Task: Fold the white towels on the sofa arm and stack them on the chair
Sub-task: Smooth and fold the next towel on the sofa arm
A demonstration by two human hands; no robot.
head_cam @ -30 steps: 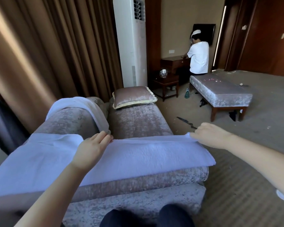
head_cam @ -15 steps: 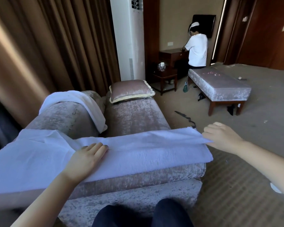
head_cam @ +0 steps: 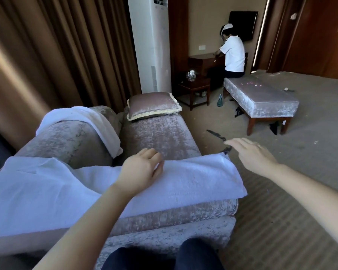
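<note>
The white towel (head_cam: 183, 178) lies stretched left to right along the near sofa arm (head_cam: 174, 213), its right end hanging just past the arm's edge. It looks laid flat in a long strip, perhaps doubled once, though the layers are hard to read. It is not yet a compact fold.

The left hand (head_cam: 141, 170) rests on the towel's far edge near the middle, fingers relaxed and loosely bent over the hem, gripping nothing. The right hand (head_cam: 252, 154) hovers just beside the towel's far right corner without touching it, fingers straight and spread.

A second towel (head_cam: 98, 121) is draped unfolded over the sofa back further off on the left, so by my reading the job is at an early stage: this towel needs its remaining folds, the other is untouched, and no stack shows anywhere. I cannot tell which seat is the chair. A padded bench (head_cam: 261, 98) stands far right, and a cushion (head_cam: 152, 104) sits at the far end of the sofa
</note>
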